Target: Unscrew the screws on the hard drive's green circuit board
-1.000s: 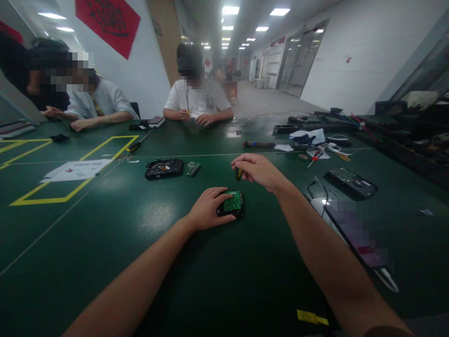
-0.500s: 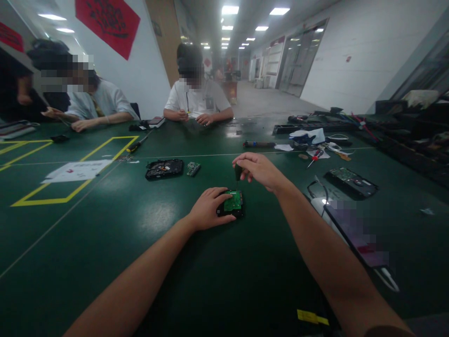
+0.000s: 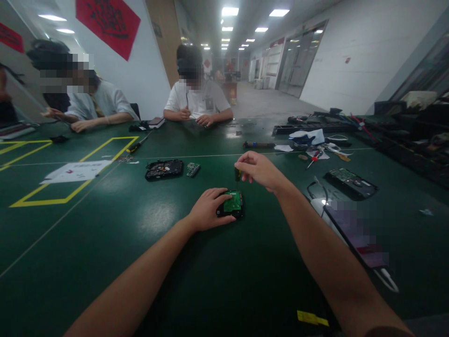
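A hard drive [image 3: 240,213] lies flat on the green table, its green circuit board [image 3: 233,202] facing up. My left hand [image 3: 211,209] rests over its left side, thumb along the near edge and fingers across the top, gripping it. Above the drive's far right corner, my right hand [image 3: 257,169] pinches the dark, yellow-marked handle of a small screwdriver [image 3: 237,174]. The screwdriver stands upright with its thin shaft pointing down at that corner. Whether its tip touches a screw is too small to make out.
An opened drive casing [image 3: 164,169] and a small circuit board [image 3: 193,169] lie left. Another hard drive [image 3: 351,183], a cable and a tablet-like device [image 3: 354,234] are right. A red screwdriver [image 3: 315,158] lies farther back. Two people sit across the table.
The screwdriver handle has turned in my right fingers and now shows yellow. My right fingers have shifted slightly; my left hand and the drive have stayed put.
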A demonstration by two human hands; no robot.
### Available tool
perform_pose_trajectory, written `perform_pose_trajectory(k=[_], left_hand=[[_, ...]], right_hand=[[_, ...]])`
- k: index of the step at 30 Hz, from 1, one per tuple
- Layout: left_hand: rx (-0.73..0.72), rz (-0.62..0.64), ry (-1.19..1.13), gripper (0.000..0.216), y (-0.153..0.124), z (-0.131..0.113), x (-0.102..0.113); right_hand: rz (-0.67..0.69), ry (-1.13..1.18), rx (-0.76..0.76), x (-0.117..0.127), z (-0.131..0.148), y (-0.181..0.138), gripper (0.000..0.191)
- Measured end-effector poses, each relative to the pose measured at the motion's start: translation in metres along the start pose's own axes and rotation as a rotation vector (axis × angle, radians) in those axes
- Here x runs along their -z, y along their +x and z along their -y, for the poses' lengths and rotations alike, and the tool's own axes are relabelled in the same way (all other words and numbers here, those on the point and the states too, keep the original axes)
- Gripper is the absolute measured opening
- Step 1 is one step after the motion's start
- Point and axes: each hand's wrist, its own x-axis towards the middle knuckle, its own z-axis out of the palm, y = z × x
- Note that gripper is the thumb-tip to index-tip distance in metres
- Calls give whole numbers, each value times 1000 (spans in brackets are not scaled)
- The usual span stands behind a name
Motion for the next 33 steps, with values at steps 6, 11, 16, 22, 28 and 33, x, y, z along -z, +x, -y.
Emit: perform_pose_trajectory(k=[6, 11, 16, 22, 28, 33], left_hand=[[-2, -6, -2, 74, 0, -2, 1], [-5, -15, -6, 74, 0, -1, 1], [-6, -11, 9, 75, 1, -2, 0], [0, -3, 21, 74, 0, -2, 1], [2, -3, 12, 75, 0, -1, 0], [1, -3, 8, 75, 0, -1, 0]], right_hand=[[4, 81, -62, -1, 3, 2, 17], [43, 16, -5, -1, -1, 1, 14], [41, 21, -14, -1, 0, 0, 12], [-27, -49, -8, 1, 3, 2, 19], [-23, 18, -4, -2, 6, -2, 14], [-4, 57, -44, -3, 6, -1, 6]])
